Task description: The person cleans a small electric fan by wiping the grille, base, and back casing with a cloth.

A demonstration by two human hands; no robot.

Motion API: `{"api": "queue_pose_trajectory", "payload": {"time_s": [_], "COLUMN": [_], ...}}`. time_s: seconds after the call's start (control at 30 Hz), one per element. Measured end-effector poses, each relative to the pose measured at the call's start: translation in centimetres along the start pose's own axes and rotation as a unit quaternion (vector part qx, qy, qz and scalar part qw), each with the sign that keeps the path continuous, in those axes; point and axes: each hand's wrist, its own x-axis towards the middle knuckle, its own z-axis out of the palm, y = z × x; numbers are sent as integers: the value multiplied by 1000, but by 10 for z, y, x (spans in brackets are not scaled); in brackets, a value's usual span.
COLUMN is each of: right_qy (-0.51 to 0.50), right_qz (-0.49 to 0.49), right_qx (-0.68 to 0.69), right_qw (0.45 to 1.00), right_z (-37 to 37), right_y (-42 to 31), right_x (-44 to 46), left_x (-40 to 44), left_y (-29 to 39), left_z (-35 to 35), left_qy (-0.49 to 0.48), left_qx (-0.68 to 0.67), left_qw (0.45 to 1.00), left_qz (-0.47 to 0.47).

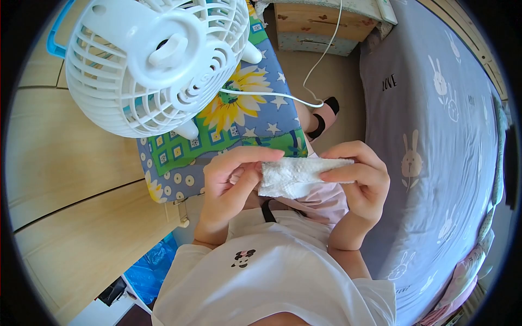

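Note:
A folded piece of white, textured paper towel point(291, 178) is stretched between my two hands above my lap. My left hand point(231, 179) pinches its left end between thumb and fingers. At the right end, my right hand point(360, 176) grips the towel, with the thumb in front and the fingers curled around the edge. Beyond my hands to the left, a white fan point(157, 60) stands with its caged housing and central knob facing me. Its base is hidden.
Under the fan is a table with a sunflower-patterned cloth point(185, 157). A white cord point(272, 94) runs from the fan across the floor side. To the right is a bed with a rabbit-print sheet point(424, 201). Wooden cabinets point(70, 146) line the left; a blue plastic bag point(152, 269) lies below.

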Motion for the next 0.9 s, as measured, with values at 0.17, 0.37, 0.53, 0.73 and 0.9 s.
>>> {"api": "queue_pose_trajectory", "payload": {"time_s": [0.17,0.37,0.53,0.73,0.9], "right_qy": [75,163,174,79,70], "right_qz": [82,220,209,141,125], "right_qx": [124,268,393,207,174], "right_qw": [986,924,878,965,974], "right_z": [8,17,28,40,31], "right_y": [-6,-13,-8,-10,-17], "right_x": [-5,-6,-4,8,27], "left_x": [5,5,18,20,17], "left_y": [-3,-5,-13,8,10], "left_z": [12,5,14,29,24], "left_qy": [-8,3,122,-75,-91], "left_qx": [-40,-185,143,174,79], "left_qw": [999,982,970,976,992], "left_qz": [4,-31,156,104,-18]}}
